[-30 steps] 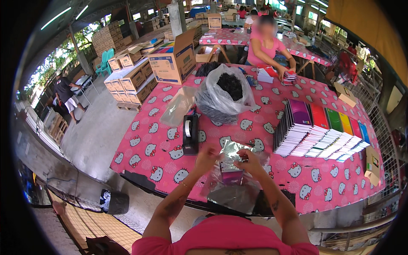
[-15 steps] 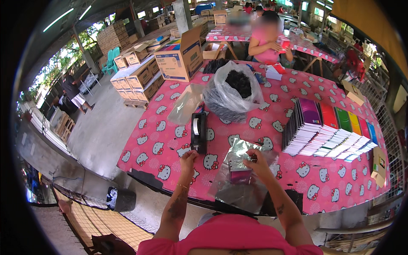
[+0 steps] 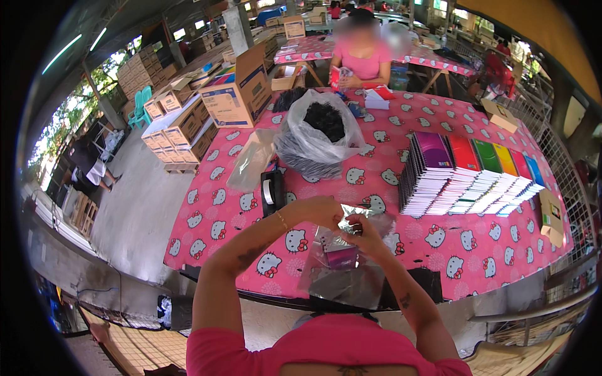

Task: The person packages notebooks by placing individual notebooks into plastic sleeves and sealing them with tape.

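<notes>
A clear plastic bag [image 3: 326,285] lies near the table's front edge, with a small purple notebook [image 3: 342,257] in it. My left hand [image 3: 325,214] reaches across to the bag's far end, fingers closed; whatever they pinch is too small to make out. Beside it, almost touching, my right hand [image 3: 362,233] has its fingers closed on the shiny plastic at that same end. Left of the bag stands a black tape dispenser [image 3: 279,185] with a roll in it, partly hidden behind my left forearm.
A plastic sack of black coils [image 3: 301,147] stands beyond the dispenser, near flat clear bags [image 3: 249,164]. Stacked spiral notebooks [image 3: 433,178] in several colours fill the right side. Cartons [image 3: 229,103] stand at the far left. Across the table, a person [image 3: 364,59] handles a red notebook.
My left hand has left the tape dispenser and moved right to the bag, meeting my right hand. The view has shifted slightly. The person opposite has moved the red notebook lower.
</notes>
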### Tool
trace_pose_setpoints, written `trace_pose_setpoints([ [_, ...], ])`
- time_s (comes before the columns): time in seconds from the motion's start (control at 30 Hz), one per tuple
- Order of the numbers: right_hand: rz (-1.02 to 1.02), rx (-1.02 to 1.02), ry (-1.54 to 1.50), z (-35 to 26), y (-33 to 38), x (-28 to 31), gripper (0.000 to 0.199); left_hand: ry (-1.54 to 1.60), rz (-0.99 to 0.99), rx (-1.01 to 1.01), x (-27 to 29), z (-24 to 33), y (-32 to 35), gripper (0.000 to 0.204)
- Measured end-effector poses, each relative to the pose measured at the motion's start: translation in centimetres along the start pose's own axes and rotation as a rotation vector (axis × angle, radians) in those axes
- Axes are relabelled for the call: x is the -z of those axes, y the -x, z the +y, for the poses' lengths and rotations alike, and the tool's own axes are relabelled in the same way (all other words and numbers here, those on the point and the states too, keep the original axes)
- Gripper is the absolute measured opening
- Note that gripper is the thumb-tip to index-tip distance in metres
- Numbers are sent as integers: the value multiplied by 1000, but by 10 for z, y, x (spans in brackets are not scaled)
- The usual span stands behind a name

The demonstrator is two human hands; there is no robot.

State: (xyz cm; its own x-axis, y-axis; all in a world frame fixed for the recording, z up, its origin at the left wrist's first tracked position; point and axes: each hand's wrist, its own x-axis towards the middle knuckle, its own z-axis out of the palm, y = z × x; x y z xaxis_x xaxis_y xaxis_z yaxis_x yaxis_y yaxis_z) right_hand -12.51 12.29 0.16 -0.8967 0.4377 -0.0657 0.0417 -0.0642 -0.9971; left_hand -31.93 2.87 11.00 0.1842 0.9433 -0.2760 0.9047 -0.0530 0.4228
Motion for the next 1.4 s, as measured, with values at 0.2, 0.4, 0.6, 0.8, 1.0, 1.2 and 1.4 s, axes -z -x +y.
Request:
trace_pose_setpoints([
  [0.2,-3,66,47,-3,8,-2,57,770,-82,148,-92,-73,-13,34],
  [0.4,60,78,-87,4,11,-10,50,550,611,206,-104,-34,6,32],
  [0.6,327,-109,-376,-1,60,-8,27,-441,773,303,-121,71,32,80],
  [0.8,-282,-421,-799,70,88,-20,42,99,630,355,-90,77,22,79],
  [1.0,-1,104,-306,23,67,3,55,731,990,278,-198,41,40,90],
  [1.2,-145,173,193,25,59,22,68,552,826,208,-136,82,41,61],
  [1.4,-72,104,101,-1,57,28,62,464,1464,405,-115,18,87,30],
])
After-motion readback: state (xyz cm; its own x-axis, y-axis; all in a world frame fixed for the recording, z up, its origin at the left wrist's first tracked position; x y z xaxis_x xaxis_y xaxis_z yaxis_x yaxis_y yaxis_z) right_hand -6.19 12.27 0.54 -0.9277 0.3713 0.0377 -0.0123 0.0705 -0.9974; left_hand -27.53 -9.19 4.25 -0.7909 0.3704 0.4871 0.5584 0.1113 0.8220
